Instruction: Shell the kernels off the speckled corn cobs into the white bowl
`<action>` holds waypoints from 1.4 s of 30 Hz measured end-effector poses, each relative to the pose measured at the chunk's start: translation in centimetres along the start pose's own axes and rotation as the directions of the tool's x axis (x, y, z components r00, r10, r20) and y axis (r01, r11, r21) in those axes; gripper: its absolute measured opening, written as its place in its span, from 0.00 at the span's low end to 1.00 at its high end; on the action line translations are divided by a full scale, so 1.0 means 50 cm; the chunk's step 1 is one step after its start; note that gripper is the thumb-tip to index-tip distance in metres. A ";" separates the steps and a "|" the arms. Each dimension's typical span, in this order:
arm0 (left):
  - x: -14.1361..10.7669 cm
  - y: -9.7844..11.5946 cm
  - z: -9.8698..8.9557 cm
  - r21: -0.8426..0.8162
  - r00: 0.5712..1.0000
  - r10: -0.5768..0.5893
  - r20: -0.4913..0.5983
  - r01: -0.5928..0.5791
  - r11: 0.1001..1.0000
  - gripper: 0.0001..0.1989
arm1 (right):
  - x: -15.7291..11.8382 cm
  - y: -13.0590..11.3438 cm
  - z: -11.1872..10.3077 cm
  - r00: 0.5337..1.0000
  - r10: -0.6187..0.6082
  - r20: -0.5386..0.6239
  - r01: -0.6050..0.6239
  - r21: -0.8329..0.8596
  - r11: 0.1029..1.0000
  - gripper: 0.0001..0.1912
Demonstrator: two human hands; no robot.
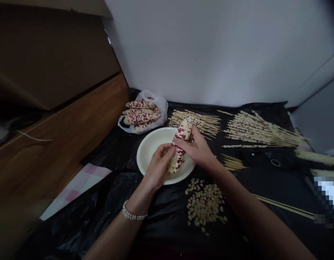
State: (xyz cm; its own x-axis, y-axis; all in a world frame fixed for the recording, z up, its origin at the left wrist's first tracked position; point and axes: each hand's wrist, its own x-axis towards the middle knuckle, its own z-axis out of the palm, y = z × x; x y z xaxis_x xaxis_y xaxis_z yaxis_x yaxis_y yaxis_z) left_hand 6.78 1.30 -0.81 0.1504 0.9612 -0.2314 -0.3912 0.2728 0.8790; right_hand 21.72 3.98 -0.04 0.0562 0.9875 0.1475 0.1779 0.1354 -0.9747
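Observation:
A red-and-cream corn cob (183,130) is tilted over a white bowl (145,155) in the middle of the view. My left hand (161,164) is wrapped round its lower part, a beaded bracelet on that wrist. Higher up, my right hand (198,146) grips the same cob, the thumb lying across the kernels. Part of the cob is hidden behind the fingers. Loose kernels (206,204) lie in a pile on black plastic just right of and below the bowl.
A plastic bag (163,104) of several cobs stands behind the bowl. Kernel-threaded skewers (248,128) lie at the right, with another bundle (205,121) behind the bowl. Bare sticks (233,162) lie near my right forearm. Pink checked cloth (80,184) is at the left.

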 end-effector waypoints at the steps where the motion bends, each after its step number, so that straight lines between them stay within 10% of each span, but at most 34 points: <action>1: 0.000 -0.001 -0.002 0.001 1.000 0.006 0.012 -0.006 1.000 0.27 | 0.000 0.001 0.001 1.000 -0.003 -0.003 0.003 0.005 1.000 0.19; 36: 0.004 -0.001 -0.003 0.043 0.995 0.021 -0.099 -0.017 0.999 0.20 | -0.008 -0.013 0.009 1.000 0.002 -0.016 -0.004 -0.094 0.996 0.21; 42: -0.007 0.000 0.004 0.073 0.995 0.094 0.045 -0.097 0.993 0.20 | 0.002 -0.008 -0.002 0.997 0.021 -0.070 -0.024 -0.034 0.999 0.20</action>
State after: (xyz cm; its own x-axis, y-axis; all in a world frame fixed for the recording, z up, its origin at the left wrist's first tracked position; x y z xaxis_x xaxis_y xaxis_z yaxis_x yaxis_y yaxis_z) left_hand 6.91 0.94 -0.62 0.1534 0.9797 -0.1290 -0.3365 0.1746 0.9254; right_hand 21.76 4.00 0.36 0.1284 0.9821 0.1379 0.2096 0.1090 -0.9717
